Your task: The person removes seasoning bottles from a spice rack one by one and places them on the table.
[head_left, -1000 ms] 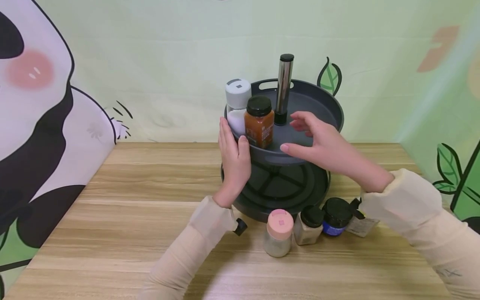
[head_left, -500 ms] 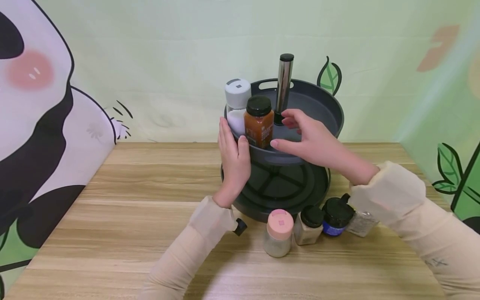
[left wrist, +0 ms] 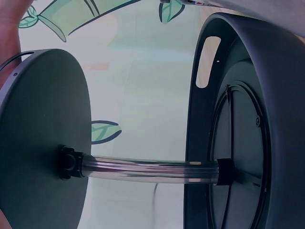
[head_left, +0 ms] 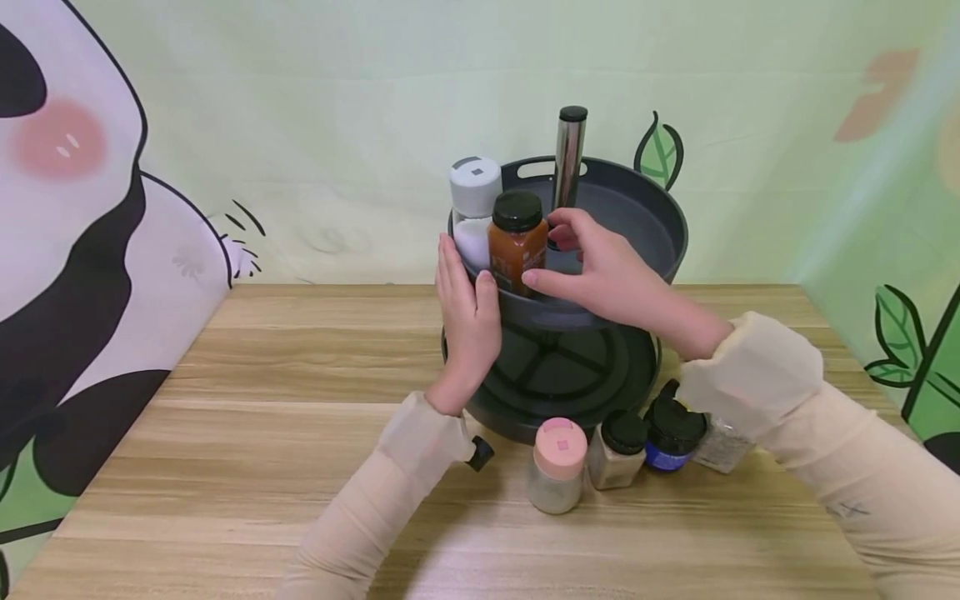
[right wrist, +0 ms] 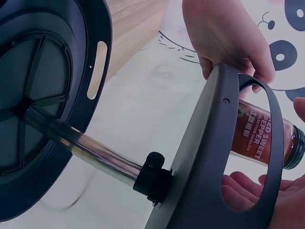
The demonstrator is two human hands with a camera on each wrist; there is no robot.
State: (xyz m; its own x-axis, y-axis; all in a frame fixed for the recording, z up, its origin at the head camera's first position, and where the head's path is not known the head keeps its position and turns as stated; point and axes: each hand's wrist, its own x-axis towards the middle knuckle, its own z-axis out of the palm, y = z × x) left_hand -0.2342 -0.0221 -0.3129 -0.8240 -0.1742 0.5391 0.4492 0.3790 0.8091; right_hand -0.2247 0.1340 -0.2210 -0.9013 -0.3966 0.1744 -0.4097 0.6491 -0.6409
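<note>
A two-tier black turntable rack [head_left: 645, 225] with a steel centre post [head_left: 570, 158] stands on the table. On its upper tray, at the left, are a white-capped jar [head_left: 476, 192] of white contents and a black-lidded spice jar [head_left: 517, 250] of orange-red powder, whose label [right wrist: 257, 136] reads sweet pepper. My left hand [head_left: 468, 325] rests with straight fingers against the tray's left outer wall. Over the tray, my right hand [head_left: 611, 267] has its thumb and fingers spread at the pepper jar's right side, the thumb overlapping its lower front.
In front of the rack stand a pink-capped jar [head_left: 558, 467], a square black-lidded jar [head_left: 618, 450] and a blue-labelled jar [head_left: 671, 433]. A small clear container [head_left: 723, 446] sits partly behind the right sleeve. The lower tray [head_left: 555, 367] lies beneath the upper one.
My right hand has moved left across the upper tray to the pepper jar, its fingers now right beside it. The left hand and the jars have stayed in place.
</note>
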